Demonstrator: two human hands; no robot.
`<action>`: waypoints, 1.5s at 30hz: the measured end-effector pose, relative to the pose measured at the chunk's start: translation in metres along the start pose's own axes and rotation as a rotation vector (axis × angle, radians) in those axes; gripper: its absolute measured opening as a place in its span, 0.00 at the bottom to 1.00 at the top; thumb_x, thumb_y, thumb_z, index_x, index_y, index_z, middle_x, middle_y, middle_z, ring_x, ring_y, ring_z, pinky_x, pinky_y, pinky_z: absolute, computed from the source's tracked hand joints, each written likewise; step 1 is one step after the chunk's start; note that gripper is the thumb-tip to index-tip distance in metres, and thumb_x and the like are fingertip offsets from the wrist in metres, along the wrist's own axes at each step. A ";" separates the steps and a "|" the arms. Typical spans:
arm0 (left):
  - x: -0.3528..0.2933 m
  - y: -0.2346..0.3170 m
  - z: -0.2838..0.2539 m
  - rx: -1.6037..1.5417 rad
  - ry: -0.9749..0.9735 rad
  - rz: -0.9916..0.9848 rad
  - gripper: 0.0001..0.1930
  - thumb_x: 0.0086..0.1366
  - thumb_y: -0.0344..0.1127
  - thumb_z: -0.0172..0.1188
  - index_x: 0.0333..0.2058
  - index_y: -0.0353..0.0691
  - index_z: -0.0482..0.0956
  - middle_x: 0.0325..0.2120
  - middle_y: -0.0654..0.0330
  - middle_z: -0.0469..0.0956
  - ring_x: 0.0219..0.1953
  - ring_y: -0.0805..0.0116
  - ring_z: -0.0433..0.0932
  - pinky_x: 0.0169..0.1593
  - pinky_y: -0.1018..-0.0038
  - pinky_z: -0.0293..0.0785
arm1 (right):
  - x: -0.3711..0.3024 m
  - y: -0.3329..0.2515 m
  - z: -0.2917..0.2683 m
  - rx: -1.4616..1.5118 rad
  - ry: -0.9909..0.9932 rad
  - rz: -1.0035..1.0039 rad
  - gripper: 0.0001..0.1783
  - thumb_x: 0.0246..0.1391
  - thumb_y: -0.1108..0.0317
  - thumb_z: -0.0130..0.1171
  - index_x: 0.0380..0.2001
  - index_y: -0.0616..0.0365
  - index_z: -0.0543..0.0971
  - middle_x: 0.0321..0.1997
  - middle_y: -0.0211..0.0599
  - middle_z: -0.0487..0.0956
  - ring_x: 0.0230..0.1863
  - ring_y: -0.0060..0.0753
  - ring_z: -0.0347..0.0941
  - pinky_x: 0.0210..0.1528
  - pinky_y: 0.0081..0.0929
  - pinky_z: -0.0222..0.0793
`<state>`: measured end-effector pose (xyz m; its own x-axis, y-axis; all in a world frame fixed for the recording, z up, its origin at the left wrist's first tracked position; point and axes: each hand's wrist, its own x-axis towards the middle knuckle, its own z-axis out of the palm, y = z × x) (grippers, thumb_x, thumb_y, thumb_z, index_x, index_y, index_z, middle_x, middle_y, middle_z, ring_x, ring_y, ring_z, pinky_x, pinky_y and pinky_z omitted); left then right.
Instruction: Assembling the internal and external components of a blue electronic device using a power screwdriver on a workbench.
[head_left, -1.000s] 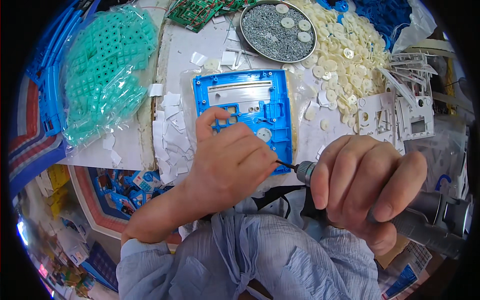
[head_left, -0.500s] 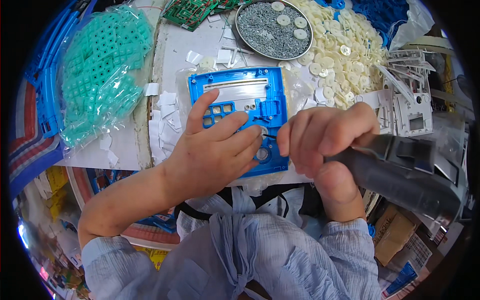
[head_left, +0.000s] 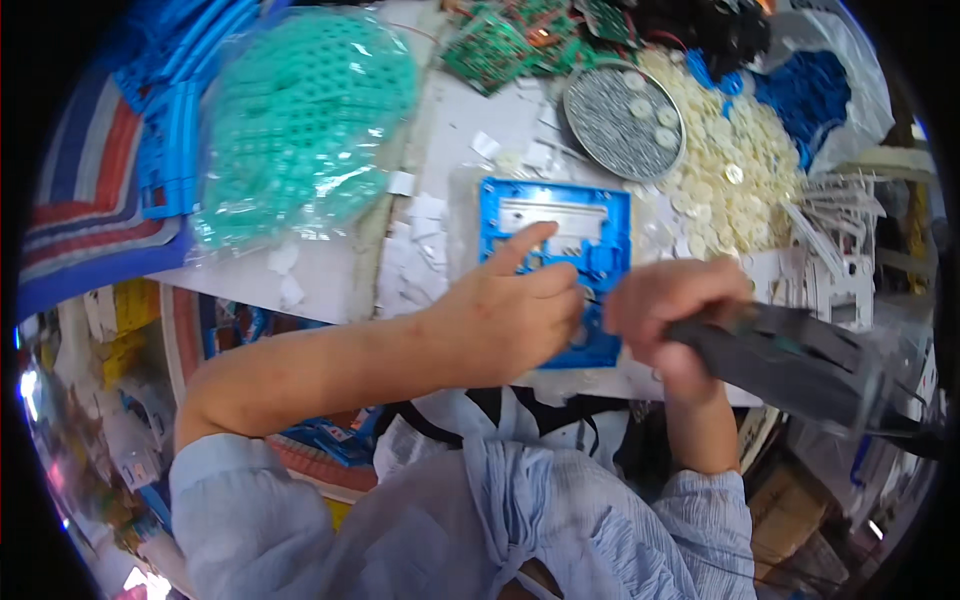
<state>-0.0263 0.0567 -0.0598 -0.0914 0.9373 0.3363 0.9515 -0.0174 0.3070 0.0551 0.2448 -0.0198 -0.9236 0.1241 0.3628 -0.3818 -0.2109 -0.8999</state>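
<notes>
Blue plastic panel under left fingers

The scene is brightly and evenly lit from above, with strong, saturated colours and only faint shadows on the white tabletop. Glare shines off the clear bag of green parts in the upper left of the frame. The fisheye lens bends straight edges near the rim, and black corners frame the round picture. The right hand and its dark power tool are smeared by blur; the rim looks soft.
</notes>
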 end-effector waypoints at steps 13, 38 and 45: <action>-0.053 -0.138 -0.113 0.333 0.125 -0.716 0.15 0.57 0.28 0.69 0.43 0.40 0.80 0.42 0.53 0.78 0.42 0.53 0.80 0.44 0.61 0.76 | 0.015 -0.075 -0.072 -0.212 0.133 -0.104 0.21 0.61 0.61 0.59 0.54 0.58 0.69 0.24 0.26 0.69 0.24 0.20 0.62 0.39 0.32 0.65; -0.075 -0.143 -0.119 0.206 0.573 -0.579 0.15 0.53 0.25 0.71 0.38 0.40 0.77 0.37 0.60 0.78 0.42 0.62 0.78 0.51 0.69 0.73 | -0.014 -0.111 -0.046 -0.913 0.222 -0.839 0.21 0.58 0.67 0.51 0.53 0.67 0.69 0.44 0.54 0.77 0.43 0.51 0.75 0.44 0.47 0.76; -0.006 -0.017 -0.105 0.248 0.469 -0.217 0.19 0.50 0.19 0.69 0.38 0.40 0.72 0.40 0.53 0.78 0.40 0.57 0.77 0.46 0.63 0.74 | 0.052 -0.031 0.033 -0.111 -0.124 0.648 0.33 0.70 0.48 0.48 0.64 0.65 0.68 0.38 0.37 0.82 0.30 0.22 0.78 0.32 0.21 0.74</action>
<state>-0.0728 0.0143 0.0267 -0.3592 0.6544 0.6654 0.9316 0.2935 0.2142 0.0178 0.2252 0.0347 -0.9648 -0.1078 -0.2399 0.2509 -0.1038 -0.9624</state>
